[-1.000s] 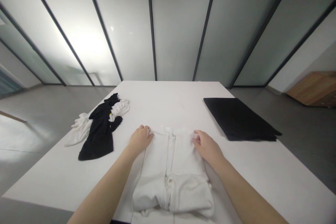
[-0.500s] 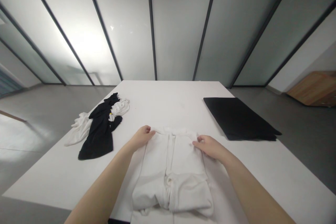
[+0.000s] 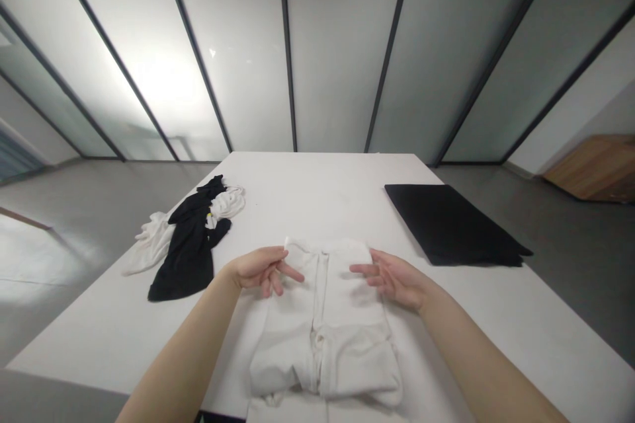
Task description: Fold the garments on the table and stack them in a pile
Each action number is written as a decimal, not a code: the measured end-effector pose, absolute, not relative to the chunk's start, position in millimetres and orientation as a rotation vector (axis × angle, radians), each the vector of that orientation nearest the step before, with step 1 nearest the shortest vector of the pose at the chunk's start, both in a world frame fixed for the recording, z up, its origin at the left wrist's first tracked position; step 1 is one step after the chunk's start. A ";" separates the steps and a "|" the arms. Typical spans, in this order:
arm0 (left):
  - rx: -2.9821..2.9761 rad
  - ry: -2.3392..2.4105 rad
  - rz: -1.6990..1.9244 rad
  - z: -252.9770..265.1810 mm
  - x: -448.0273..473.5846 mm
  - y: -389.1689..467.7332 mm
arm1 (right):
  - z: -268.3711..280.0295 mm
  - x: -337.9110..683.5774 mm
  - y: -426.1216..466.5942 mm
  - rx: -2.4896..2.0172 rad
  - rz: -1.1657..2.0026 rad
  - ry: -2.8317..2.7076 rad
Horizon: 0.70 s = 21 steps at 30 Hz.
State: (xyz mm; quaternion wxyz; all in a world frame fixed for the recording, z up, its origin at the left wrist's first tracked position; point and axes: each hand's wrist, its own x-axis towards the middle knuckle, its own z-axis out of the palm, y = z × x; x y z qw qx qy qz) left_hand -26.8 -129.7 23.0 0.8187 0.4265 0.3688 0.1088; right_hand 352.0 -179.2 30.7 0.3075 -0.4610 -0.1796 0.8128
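A folded white garment [image 3: 347, 304] lies flat on the table in front of me, with a seam or opening running down its middle and a thick fold across its lower part. At its upper left edge is my left hand [image 3: 260, 269], palm turned inward and fingers spread over the cloth. My right hand [image 3: 394, 279] is at the upper right edge, its fingers likewise stretched inward across the fabric. Neither hand grips the cloth; whether the fingertips touch it I cannot tell.
Black and white clothes [image 3: 186, 248] lie in a loose heap on the left of the white table [image 3: 312, 192]. Flat black sheets or folded cloth [image 3: 451, 225] rest on the right. A dark strip [image 3: 221, 417] shows at the near edge. Frosted glass panels stand behind.
Both hands have let go of the garment's upper corners. Their fingers have opened and turned inward over the cloth. The garment has barely moved.
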 end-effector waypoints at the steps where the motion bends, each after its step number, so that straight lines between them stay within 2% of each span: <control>1: 0.866 0.777 0.276 23.8 -25.2 -129.1 | 31.4 351.1 -178.3 -1.169 2.184 -0.428; 4: 0.759 0.761 0.406 23.5 -19.5 -126.7 | 29.8 349.1 -176.2 -1.087 2.215 -0.360; 14: 0.656 0.860 0.740 0.4 1.0 -116.0 | 1.9 344.1 -159.7 -1.117 2.010 -0.445; 21: 0.650 0.998 0.665 5.5 11.7 -54.3 | 8.9 340.4 -93.1 -1.318 1.978 -0.510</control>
